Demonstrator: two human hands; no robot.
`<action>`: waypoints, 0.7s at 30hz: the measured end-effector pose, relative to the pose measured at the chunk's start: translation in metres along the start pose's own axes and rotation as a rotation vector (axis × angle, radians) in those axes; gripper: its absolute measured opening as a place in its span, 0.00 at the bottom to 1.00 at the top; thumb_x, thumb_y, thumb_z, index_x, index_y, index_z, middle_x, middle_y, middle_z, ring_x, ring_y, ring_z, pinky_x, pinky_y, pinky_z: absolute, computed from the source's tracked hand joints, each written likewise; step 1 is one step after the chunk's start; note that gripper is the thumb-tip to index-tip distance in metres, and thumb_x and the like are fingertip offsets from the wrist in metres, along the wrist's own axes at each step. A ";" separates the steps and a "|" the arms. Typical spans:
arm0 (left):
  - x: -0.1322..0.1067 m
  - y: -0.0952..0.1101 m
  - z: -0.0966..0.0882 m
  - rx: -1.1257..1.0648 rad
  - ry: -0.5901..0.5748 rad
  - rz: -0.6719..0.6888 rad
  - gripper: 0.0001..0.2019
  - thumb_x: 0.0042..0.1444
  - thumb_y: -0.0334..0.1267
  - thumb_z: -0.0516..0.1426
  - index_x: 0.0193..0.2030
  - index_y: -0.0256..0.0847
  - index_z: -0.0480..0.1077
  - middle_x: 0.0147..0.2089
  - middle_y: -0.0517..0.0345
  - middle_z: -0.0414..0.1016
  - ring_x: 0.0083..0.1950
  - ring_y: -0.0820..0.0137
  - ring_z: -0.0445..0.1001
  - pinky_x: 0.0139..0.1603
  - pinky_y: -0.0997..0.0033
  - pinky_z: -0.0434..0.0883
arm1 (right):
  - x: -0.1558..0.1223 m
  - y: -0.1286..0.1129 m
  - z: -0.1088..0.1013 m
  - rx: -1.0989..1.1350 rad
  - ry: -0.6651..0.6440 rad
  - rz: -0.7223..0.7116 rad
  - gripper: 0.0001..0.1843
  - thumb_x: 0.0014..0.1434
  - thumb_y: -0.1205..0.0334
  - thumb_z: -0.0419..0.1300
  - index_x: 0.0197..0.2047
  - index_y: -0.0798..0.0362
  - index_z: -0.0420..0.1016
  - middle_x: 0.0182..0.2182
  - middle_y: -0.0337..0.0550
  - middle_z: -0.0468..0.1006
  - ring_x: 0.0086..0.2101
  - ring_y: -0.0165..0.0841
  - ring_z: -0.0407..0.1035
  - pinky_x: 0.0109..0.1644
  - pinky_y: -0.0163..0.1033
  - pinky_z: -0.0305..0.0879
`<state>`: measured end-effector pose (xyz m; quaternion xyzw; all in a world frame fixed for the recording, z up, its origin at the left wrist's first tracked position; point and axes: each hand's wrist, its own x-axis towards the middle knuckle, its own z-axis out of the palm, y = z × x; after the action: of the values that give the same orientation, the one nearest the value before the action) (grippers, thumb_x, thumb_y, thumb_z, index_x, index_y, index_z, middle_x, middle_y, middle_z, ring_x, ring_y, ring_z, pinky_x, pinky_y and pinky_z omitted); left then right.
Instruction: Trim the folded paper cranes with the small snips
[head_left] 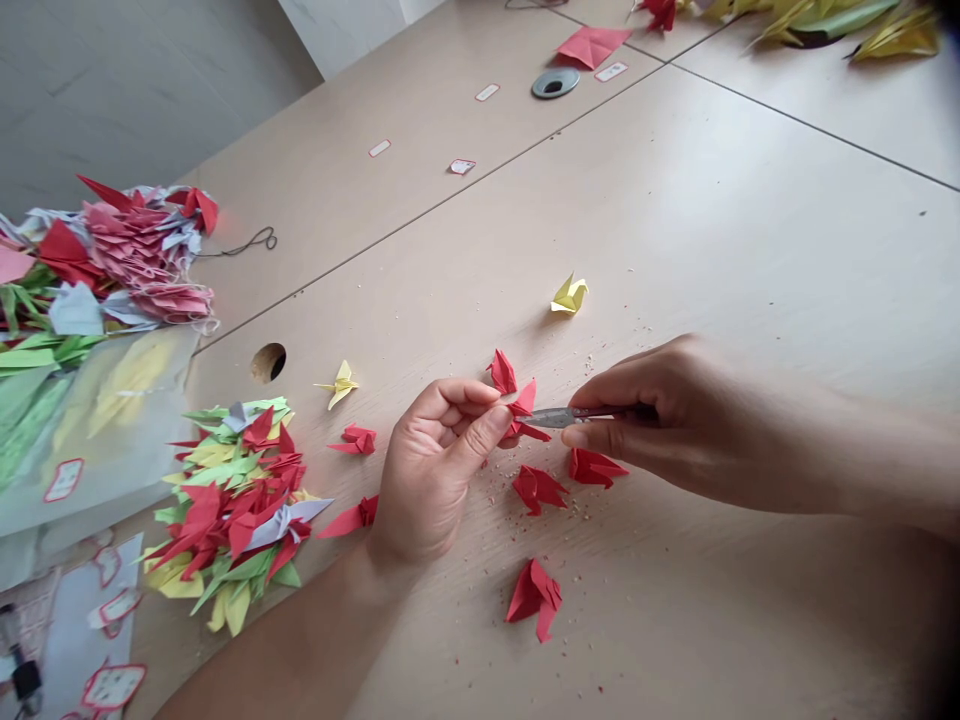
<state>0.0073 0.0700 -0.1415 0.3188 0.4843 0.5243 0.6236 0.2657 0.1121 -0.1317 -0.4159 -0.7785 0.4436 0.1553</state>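
Note:
My left hand pinches a red folded paper crane between thumb and fingers, covering part of it. In my right hand is a pointed metal tool that looks like small pliers, its tip touching the crane. The fist hides most of the tool's handles, so I cannot make out whether its jaws are closed. Below the hands lie more red paper cranes, one near the tool, another under my right hand and a third closer to me.
Left of my forearm is a heap of mixed paper cranes. Behind it are a larger pile and a plastic bag. Yellow cranes and tiny paper bits dot the table. A round hole opens at left.

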 end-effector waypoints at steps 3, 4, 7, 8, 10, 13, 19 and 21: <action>-0.001 0.001 0.000 -0.008 -0.001 0.000 0.20 0.50 0.45 0.95 0.39 0.47 0.94 0.36 0.65 0.94 0.35 0.79 0.91 0.41 0.88 0.88 | 0.001 0.000 0.000 -0.001 -0.010 0.012 0.31 0.84 0.40 0.65 0.28 0.45 0.79 0.21 0.38 0.71 0.23 0.32 0.56 0.26 0.45 0.50; -0.002 0.001 0.000 -0.011 -0.004 -0.002 0.20 0.50 0.45 0.95 0.39 0.47 0.94 0.36 0.65 0.94 0.34 0.79 0.91 0.40 0.87 0.88 | 0.001 -0.001 0.000 0.000 -0.011 0.014 0.31 0.83 0.40 0.64 0.28 0.45 0.79 0.22 0.38 0.70 0.23 0.32 0.56 0.27 0.45 0.50; -0.002 0.001 -0.001 -0.021 -0.007 -0.006 0.20 0.50 0.44 0.95 0.40 0.47 0.94 0.36 0.65 0.94 0.34 0.78 0.91 0.40 0.86 0.89 | 0.001 -0.003 -0.002 0.005 -0.022 0.020 0.32 0.83 0.38 0.63 0.29 0.46 0.80 0.23 0.39 0.71 0.24 0.32 0.57 0.28 0.46 0.50; -0.002 0.001 -0.001 -0.024 -0.009 -0.006 0.20 0.50 0.44 0.95 0.40 0.47 0.94 0.36 0.65 0.93 0.34 0.78 0.91 0.40 0.85 0.90 | 0.001 -0.004 -0.002 0.007 -0.026 0.027 0.33 0.83 0.36 0.63 0.29 0.46 0.80 0.23 0.39 0.71 0.24 0.33 0.57 0.28 0.46 0.50; -0.002 0.001 -0.001 -0.025 -0.011 -0.005 0.20 0.50 0.44 0.95 0.40 0.46 0.94 0.36 0.65 0.93 0.35 0.77 0.91 0.40 0.84 0.90 | 0.001 -0.006 -0.003 0.010 -0.034 0.040 0.36 0.84 0.32 0.63 0.28 0.46 0.80 0.22 0.39 0.69 0.23 0.33 0.56 0.27 0.45 0.49; -0.002 0.000 0.000 -0.012 -0.006 0.012 0.20 0.51 0.43 0.95 0.40 0.46 0.93 0.37 0.64 0.93 0.35 0.77 0.90 0.40 0.84 0.90 | 0.003 -0.007 -0.004 0.019 -0.040 0.053 0.39 0.83 0.28 0.62 0.27 0.45 0.82 0.21 0.39 0.69 0.22 0.33 0.55 0.25 0.45 0.49; -0.003 0.000 0.001 0.013 -0.006 0.029 0.20 0.51 0.41 0.95 0.39 0.45 0.93 0.35 0.63 0.93 0.34 0.77 0.89 0.39 0.86 0.88 | 0.005 -0.004 -0.005 0.045 -0.050 0.048 0.34 0.81 0.34 0.66 0.26 0.44 0.85 0.21 0.41 0.72 0.22 0.33 0.55 0.24 0.44 0.48; -0.003 0.000 0.001 0.019 -0.007 0.026 0.20 0.50 0.42 0.95 0.39 0.45 0.92 0.35 0.63 0.93 0.34 0.77 0.89 0.39 0.85 0.88 | 0.005 -0.003 -0.005 0.060 -0.045 0.041 0.34 0.82 0.34 0.66 0.27 0.45 0.85 0.21 0.40 0.70 0.22 0.33 0.55 0.24 0.44 0.48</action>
<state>0.0081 0.0675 -0.1404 0.3329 0.4830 0.5265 0.6154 0.2643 0.1177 -0.1267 -0.4171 -0.7593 0.4792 0.1413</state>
